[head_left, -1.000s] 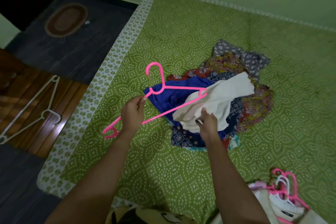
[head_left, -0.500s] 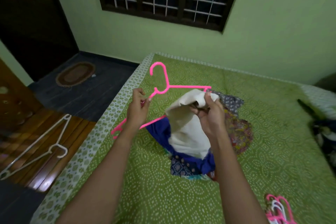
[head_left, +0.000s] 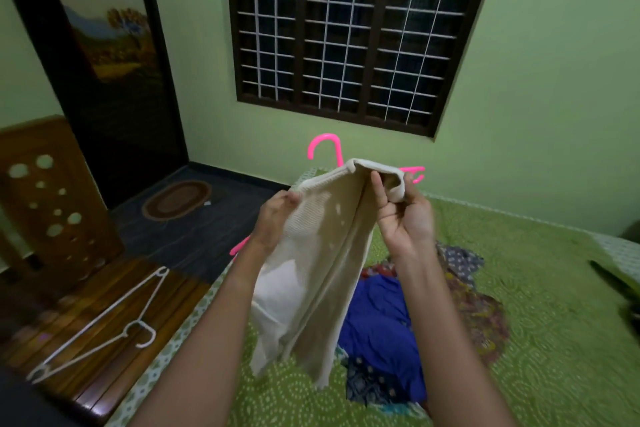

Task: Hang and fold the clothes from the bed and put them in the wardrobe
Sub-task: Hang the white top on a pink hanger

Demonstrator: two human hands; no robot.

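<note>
Since half a second ago we have raised both hands, and the cream garment (head_left: 318,270) has come up off the pile of clothes (head_left: 381,329). Our gaze has tilted up too, so the barred window (head_left: 346,31) now fills the top of the head view.

Our left hand (head_left: 277,215) grips the left edge of the cream garment, fingers curled round the cloth. We cannot tell whether it also holds the pink hanger (head_left: 325,146) behind. The hanger's hook stands above the garment's top fold. One arm tip pokes out to the right past our fingers, and another shows just below our left wrist.

Our right hand (head_left: 405,218) pinches the top fold between thumb and curled fingers. The garment hangs down between our forearms, over the near part of the bed (head_left: 554,305).

The pile, blue cloth among printed pieces, lies on the green spread just right of the hanging hem. At left a white hanger (head_left: 104,322) lies on a wooden surface (head_left: 86,367) beside the bed. An oval rug (head_left: 176,199) sits on the dark floor beyond it.
</note>
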